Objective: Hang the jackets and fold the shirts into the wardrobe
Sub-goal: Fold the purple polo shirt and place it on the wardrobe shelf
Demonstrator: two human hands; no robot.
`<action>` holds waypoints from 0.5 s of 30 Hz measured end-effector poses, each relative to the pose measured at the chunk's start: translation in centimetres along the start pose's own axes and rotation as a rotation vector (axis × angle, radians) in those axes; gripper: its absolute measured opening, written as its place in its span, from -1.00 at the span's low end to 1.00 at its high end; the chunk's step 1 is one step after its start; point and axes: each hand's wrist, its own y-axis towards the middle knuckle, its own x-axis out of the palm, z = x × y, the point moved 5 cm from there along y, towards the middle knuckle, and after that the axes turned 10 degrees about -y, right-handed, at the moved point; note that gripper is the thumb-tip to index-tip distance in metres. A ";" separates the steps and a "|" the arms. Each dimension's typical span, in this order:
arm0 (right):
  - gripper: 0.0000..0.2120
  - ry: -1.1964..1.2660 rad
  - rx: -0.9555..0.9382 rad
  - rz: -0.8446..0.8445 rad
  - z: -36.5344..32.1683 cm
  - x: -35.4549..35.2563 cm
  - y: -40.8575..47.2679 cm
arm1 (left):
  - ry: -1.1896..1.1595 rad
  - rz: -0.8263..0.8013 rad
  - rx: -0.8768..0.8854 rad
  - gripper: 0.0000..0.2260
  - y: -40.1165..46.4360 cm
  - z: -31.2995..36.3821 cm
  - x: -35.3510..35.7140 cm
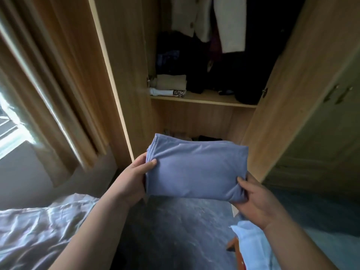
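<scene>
- A folded blue shirt [196, 170] is held in the lower middle of the frame, in front of the open wardrobe [124, 55] and above the dark floor [175, 230].
- The left hand [134, 180] grips the left end of the shirt: the thumb lies on top of the cloth and the other fingers are under it, hidden.
- The right hand [259, 201] grips the lower right corner of the shirt, the thumb curled on top and the fingers closed around the bunched cloth.
- Inside the wardrobe, on the shelf [204, 99] in the upper middle, there is a small pile at the left end: a beige folded garment [171, 82] on a white folded shirt [167, 92] with a black print; the print is too small to read.
- A cream jacket [206, 18] with buttons hangs at the top middle, with dark clothes [243, 78] below it and beside it.
- No brand or writing can be read anywhere.
- A bed with a pale sheet [39, 227] is at the lower left, and a curtain [58, 94] at the left.
- A light blue cloth [251, 244] lies at the lower right.
</scene>
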 end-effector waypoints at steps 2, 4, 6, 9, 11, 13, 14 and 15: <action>-0.62 -0.001 -0.015 0.006 -1.4 -0.7 2.9 | -0.015 0.013 0.008 -0.56 3.5 0.4 0.6; -0.62 -0.012 -0.028 -0.006 -2.7 -1.2 5.8 | -0.007 0.016 0.010 -0.58 7.0 0.6 1.4; -0.61 -0.032 -0.041 -0.018 -4.5 -2.5 9.6 | 0.003 0.037 0.015 -0.60 11.3 0.8 2.2; -0.61 -0.048 -0.054 -0.049 -7.6 -4.1 16.0 | 0.012 0.051 0.037 -0.57 17.7 1.7 3.7; -0.60 -0.054 -0.053 -0.057 -10.0 -4.6 20.2 | 0.042 0.080 0.062 -0.55 21.5 3.0 4.8; -0.61 -0.069 -0.050 -0.059 -12.3 -4.5 24.5 | 0.068 0.122 0.110 -0.62 25.0 4.8 6.0; -0.62 -0.077 -0.048 -0.062 -13.3 -4.2 26.7 | 0.074 0.146 0.136 -0.67 26.8 5.7 6.3; -0.62 -0.080 -0.047 -0.065 -14.1 -3.9 28.9 | 0.075 0.172 0.158 -0.70 28.6 6.6 6.5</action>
